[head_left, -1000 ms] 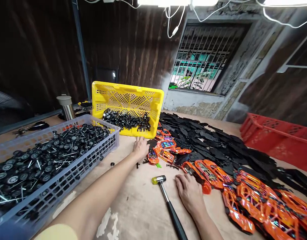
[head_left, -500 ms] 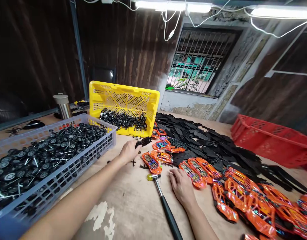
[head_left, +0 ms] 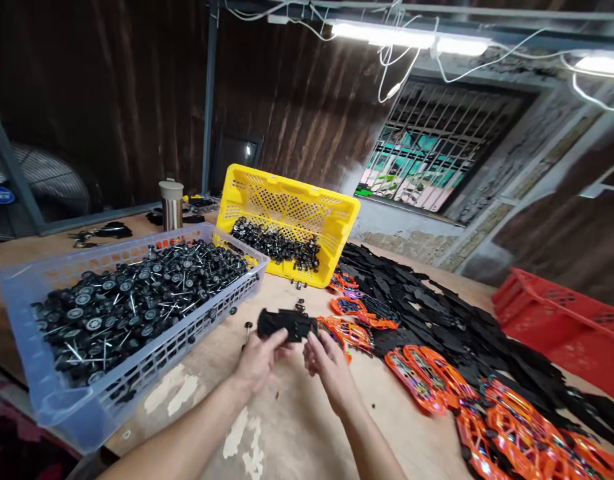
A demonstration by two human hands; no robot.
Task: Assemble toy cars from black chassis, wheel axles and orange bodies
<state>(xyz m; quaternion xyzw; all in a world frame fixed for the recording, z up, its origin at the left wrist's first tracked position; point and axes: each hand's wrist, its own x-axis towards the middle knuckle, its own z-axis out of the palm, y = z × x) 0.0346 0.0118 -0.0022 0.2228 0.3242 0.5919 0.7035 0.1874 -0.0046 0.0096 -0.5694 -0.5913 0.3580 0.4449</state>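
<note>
One black plastic plate (head_left: 287, 325) is in my left hand (head_left: 259, 363), seen in the head view, the thumb lying over its near edge. My right hand (head_left: 331, 370) has its fingers curled, tips at the plate's right end; I cannot tell whether they pinch it. The plate is above the table (head_left: 307, 443), on the near side of the yellow basket (head_left: 299, 200), which leans on its side with small black parts (head_left: 277, 243) in it. To my left, a clear basket (head_left: 79, 423) holds a heap of black wheels (head_left: 151, 293); beyond its far side stands a steel cup (head_left: 172, 208). To my right lie orange car shells (head_left: 419, 379), then a spread of black pieces (head_left: 439, 317), with a red crate (head_left: 567, 323) farther right.
</note>
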